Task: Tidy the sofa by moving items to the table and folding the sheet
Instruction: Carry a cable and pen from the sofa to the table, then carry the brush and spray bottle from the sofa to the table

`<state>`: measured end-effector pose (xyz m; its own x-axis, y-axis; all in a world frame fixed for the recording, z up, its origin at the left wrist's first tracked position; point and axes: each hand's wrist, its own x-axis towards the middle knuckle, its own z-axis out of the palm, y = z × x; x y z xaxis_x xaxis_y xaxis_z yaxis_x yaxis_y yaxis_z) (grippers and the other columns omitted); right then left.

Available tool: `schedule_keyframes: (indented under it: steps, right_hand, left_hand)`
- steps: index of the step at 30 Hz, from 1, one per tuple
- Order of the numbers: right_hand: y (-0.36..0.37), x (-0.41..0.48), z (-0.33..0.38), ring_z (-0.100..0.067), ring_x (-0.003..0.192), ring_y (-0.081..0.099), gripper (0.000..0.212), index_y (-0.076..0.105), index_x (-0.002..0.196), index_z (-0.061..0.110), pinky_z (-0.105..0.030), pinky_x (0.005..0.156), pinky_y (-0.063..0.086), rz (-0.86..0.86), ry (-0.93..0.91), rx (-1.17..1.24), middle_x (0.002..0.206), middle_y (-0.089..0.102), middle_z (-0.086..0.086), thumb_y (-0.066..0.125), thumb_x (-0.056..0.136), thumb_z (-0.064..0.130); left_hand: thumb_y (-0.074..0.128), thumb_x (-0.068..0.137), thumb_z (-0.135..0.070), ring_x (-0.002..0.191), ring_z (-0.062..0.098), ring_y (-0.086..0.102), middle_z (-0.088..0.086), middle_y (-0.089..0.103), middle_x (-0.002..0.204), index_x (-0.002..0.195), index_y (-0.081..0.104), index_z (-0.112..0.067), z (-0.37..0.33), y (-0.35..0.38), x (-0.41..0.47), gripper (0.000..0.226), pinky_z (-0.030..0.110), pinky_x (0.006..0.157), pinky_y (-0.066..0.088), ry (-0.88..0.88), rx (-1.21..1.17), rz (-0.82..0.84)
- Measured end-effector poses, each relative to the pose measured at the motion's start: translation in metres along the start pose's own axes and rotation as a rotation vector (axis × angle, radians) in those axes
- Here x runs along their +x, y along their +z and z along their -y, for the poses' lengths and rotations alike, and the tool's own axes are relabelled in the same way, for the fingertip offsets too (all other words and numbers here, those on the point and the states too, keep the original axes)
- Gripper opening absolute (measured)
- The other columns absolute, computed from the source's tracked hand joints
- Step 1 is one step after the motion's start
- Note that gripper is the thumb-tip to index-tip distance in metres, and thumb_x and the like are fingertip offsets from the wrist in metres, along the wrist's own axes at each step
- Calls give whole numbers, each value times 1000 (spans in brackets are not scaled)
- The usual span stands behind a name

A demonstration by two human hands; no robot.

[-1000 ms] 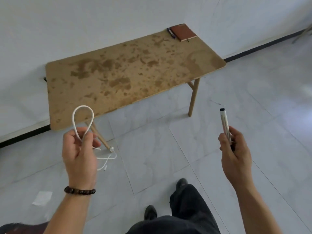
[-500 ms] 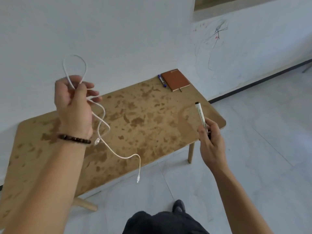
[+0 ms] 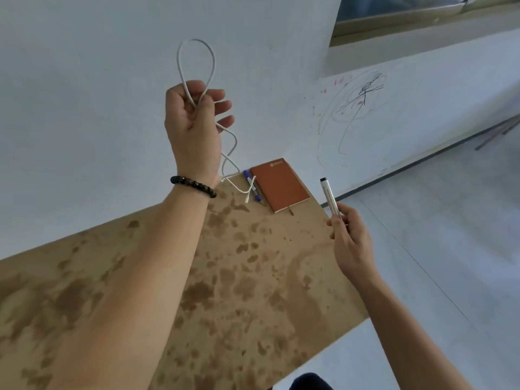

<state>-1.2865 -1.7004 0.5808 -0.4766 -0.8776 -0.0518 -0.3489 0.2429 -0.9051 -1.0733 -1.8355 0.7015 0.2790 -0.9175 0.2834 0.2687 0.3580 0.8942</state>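
Observation:
My left hand (image 3: 194, 119) is raised over the far part of the stained wooden table (image 3: 253, 277) and pinches a white cable (image 3: 196, 60). The cable loops above the fingers, and its loose end hangs down to the tabletop beside a blue marker (image 3: 252, 190). My right hand (image 3: 350, 237) grips a white pen (image 3: 328, 197) with a black cap, held upright over the table's right edge. A brown notebook (image 3: 280, 184) lies at the table's far right corner. No sofa or sheet is in view.
A white wall (image 3: 112, 108) with scribbles stands directly behind the table. A window ledge (image 3: 422, 21) is at the top right. Pale tiled floor (image 3: 450, 263) runs to the right of the table. My dark trouser leg (image 3: 309, 382) shows at the bottom edge.
I have come closer to the table. My left hand has carried the cable forward to the far side, its end now touching the tabletop. My right hand with the pen reached the table's right edge.

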Motion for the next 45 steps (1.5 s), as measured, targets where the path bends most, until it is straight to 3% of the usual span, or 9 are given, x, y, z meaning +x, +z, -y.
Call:
schedule_keyframes:
  steps: [5, 10, 15, 19, 25, 29, 36, 40, 45]
  right_hand:
    - [34, 76, -20, -7, 64, 51, 22, 56, 115, 35, -30, 65, 44, 14, 50, -44, 80, 61, 3, 43, 100, 24]
    - [79, 143, -53, -9, 75, 56, 27, 55, 124, 30, -21, 65, 44, 99, 98, -29, 97, 60, 5, 44, 100, 25]
    - [135, 204, -83, -21, 96, 59, 28, 55, 117, 38, -30, 74, 50, 197, 80, -66, 104, 59, 2, 46, 93, 26]
    - [185, 239, -101, 0, 82, 51, 33, 55, 131, 26, -10, 64, 34, 334, 29, -223, 104, 59, 3, 51, 98, 28]
    - [238, 262, -123, -11, 89, 52, 34, 55, 130, 25, -34, 82, 49, 426, -10, -345, 108, 55, 5, 53, 98, 34]
    - [244, 263, -133, -15, 94, 57, 43, 51, 135, 22, -32, 80, 51, 444, -41, -388, 114, 50, 3, 54, 97, 41]
    - [231, 271, -133, -15, 103, 53, 47, 41, 147, 16, -28, 93, 46, 626, -62, -386, 124, 46, -3, 46, 101, 22]
    - [209, 270, -110, -19, 126, 48, 52, 30, 153, 18, -25, 97, 38, 755, 99, -307, 139, 47, -2, 42, 103, 22]
    - [138, 220, -92, -21, 131, 47, 52, 35, 151, 19, -36, 106, 40, 667, -74, -374, 149, 43, -2, 41, 104, 38]
  left_hand:
    - [44, 95, -4, 92, 20, 70, 4, 71, 101, 99, 49, -15, 112, -7, 40, 13, 32, 80, 57, -163, 152, -92]
    - [57, 95, -22, 66, 0, 61, -2, 69, 92, 92, 51, -24, 230, -45, 27, 7, 16, 54, 46, -490, 524, -210]
    - [55, 96, -21, 48, -2, 53, -6, 55, 76, 95, 57, -20, 284, -69, 6, 3, 9, 41, 38, -628, 730, -258]
    - [51, 96, -12, 43, -7, 49, -8, 50, 71, 99, 61, -18, 308, -76, 3, 12, 6, 41, 36, -635, 898, -246]
    - [55, 94, -23, 68, 18, 54, -7, 56, 72, 99, 69, -21, 344, -78, 17, 15, 31, 69, 48, -615, 1095, -169]
    - [52, 95, -30, 76, 21, 62, 2, 65, 91, 101, 68, -27, 368, -66, 32, 18, 32, 67, 52, -600, 1181, -78]
    - [41, 97, -50, 121, 34, 39, 13, 41, 130, 121, 49, -18, 390, -43, 33, 40, 43, 100, 34, -703, 1545, 208]
    - [42, 93, -59, 128, 32, 37, 12, 42, 136, 133, 43, -17, 361, -49, 28, 58, 46, 105, 35, -736, 1375, 320]
    - [33, 89, -71, 141, 11, 31, -4, 34, 153, 150, 30, -22, 271, -41, -31, 78, 37, 115, 28, -587, 1056, 237]
